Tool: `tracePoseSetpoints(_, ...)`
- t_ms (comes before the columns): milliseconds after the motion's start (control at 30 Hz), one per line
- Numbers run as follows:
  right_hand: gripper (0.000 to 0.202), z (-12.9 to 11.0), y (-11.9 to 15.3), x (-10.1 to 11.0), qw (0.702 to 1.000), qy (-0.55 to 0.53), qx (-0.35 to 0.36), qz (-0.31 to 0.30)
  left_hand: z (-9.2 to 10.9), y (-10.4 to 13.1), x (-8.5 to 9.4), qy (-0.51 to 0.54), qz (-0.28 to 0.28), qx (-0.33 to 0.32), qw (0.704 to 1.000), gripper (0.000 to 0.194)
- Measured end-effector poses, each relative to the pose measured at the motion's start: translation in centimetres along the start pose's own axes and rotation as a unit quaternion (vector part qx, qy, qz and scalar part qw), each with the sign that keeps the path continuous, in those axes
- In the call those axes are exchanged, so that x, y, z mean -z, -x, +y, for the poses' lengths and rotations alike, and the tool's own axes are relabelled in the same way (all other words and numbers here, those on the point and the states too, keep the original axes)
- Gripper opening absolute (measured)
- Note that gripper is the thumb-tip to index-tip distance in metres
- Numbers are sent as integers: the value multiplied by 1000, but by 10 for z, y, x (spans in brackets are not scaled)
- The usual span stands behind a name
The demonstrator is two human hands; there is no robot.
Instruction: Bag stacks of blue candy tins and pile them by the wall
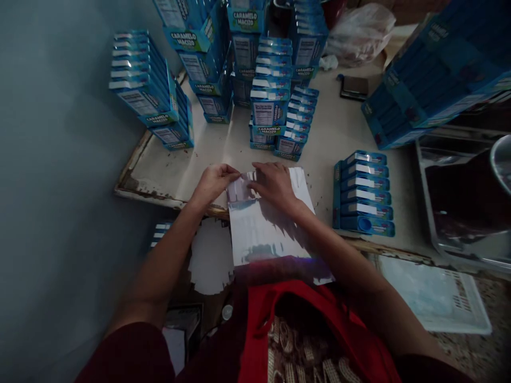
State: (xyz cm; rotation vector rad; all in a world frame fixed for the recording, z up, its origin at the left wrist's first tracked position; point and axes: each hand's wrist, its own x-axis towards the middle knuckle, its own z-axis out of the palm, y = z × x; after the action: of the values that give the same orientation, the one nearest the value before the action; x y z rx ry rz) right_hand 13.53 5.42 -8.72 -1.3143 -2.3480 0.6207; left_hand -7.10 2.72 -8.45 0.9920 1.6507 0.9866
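Observation:
A shiny white sheet (259, 229) with jagged cut edges lies over the table's front edge, its near end reaching my body. My left hand (213, 183) pinches its far left corner between thumb and fingers. My right hand (275, 183) rests across the far part of the sheet, thumb and fingers apart. Just beyond my hands stands a stack of blue boxes (269, 111) labelled Caramelo Macizo. To the right, a blue display box (364, 194) holds several small packs with white strips.
More blue box stacks stand behind (211, 74) and at left (146, 80). A tall blue stack (435, 80) rises at right beside a metal tray (429, 213). A dark wallet (354, 86) and a plastic bag (361, 34) lie farther back. A white crate (475, 303) sits below the table.

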Motion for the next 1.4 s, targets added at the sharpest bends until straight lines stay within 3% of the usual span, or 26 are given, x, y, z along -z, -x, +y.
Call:
tracePoseSetpoints(133, 55, 0, -1, 3, 1000, 9, 16, 15, 5, 5, -2, 33, 6, 12, 999, 25)
tracePoseSetpoints(300, 44, -19, 4, 0, 994, 95, 58, 12, 12, 4, -5, 45, 5, 29, 999, 25)
tracePoseSetpoints(733, 57, -25, 27, -39, 981, 162, 102, 37, 12, 3, -6, 57, 4, 29, 998, 28)
tracePoseSetpoints(1133, 58, -28, 18, -33, 988, 129, 88, 4, 14, 6, -1, 48, 3, 23, 999, 30)
tracePoseSetpoints(1400, 51, -27, 29, -27, 979, 154, 130, 7, 19, 6, -1, 29, 11, 34, 999, 21)
